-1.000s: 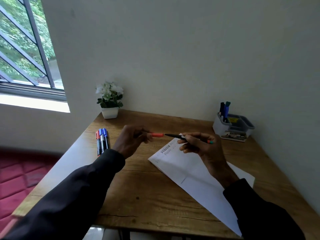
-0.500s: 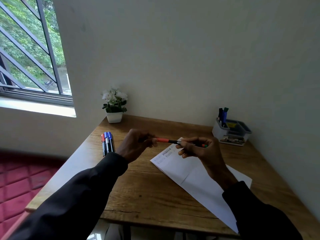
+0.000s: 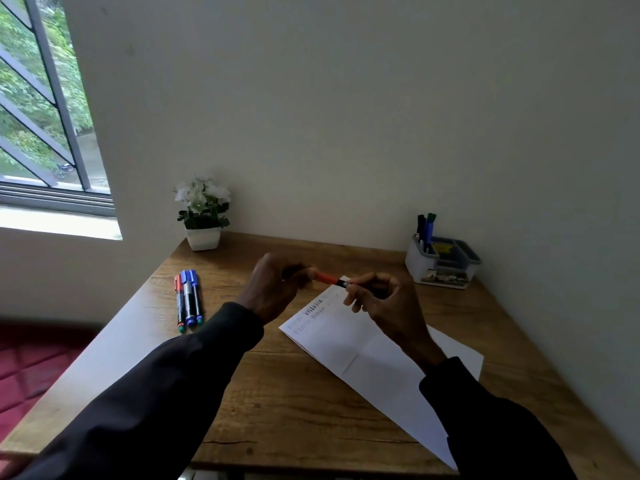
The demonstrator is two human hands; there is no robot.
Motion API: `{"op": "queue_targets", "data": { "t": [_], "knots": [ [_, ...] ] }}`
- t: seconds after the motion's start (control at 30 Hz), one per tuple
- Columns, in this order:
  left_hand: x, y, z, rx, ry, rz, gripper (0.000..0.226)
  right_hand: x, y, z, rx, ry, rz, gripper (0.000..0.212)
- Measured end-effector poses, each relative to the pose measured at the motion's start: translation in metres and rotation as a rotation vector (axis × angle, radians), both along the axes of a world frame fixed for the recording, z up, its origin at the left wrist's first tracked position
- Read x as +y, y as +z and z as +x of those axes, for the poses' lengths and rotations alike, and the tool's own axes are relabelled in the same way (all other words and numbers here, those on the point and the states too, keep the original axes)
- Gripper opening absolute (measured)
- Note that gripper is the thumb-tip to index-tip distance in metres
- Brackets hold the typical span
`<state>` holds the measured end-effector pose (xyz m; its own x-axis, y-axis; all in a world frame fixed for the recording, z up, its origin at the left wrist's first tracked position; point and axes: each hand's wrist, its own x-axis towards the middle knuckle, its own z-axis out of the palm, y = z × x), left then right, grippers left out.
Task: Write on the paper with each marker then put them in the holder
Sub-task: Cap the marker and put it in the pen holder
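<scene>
Both hands are raised over the wooden table (image 3: 277, 403). My left hand (image 3: 273, 289) pinches the orange cap (image 3: 325, 278) of a marker. My right hand (image 3: 384, 299) grips the black barrel of that same marker, mostly hidden inside the fingers. The cap sits against the barrel end. Beneath them lies a white paper (image 3: 363, 355) with a few lines of writing near its far corner. Three markers (image 3: 188, 299) lie side by side at the left. A grey holder (image 3: 446, 261) at the back right has a few markers (image 3: 426, 226) standing in it.
A small white pot with white flowers (image 3: 203, 216) stands at the back left against the wall. A window is at the far left, and red flooring shows below the table's left edge. The wall runs close along the table's back and right sides.
The orange cap and the marker barrel have come together; a second ago the bare tip showed between them. Both hands stayed close over the paper while the camera tilted up.
</scene>
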<state>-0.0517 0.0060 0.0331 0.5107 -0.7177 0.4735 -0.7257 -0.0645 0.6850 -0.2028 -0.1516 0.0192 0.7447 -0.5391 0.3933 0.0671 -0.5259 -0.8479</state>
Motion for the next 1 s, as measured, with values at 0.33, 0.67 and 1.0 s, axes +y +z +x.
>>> {"op": "queue_targets", "data": {
  "t": [0.33,0.67,1.0],
  "knots": [
    [-0.050,0.018,0.006,0.281,-0.107,-0.193,0.015,-0.082,0.020,0.002,0.056,-0.200,-0.201,0.015],
    [-0.063,-0.002,0.019,0.341,-0.083,-0.199,0.012,-0.204,0.064,-0.011,-0.024,-0.647,-0.243,0.012],
    [-0.056,-0.007,0.025,0.331,-0.044,-0.150,0.014,-0.228,0.033,0.021,0.338,-0.640,-0.274,0.019]
  ]
}}
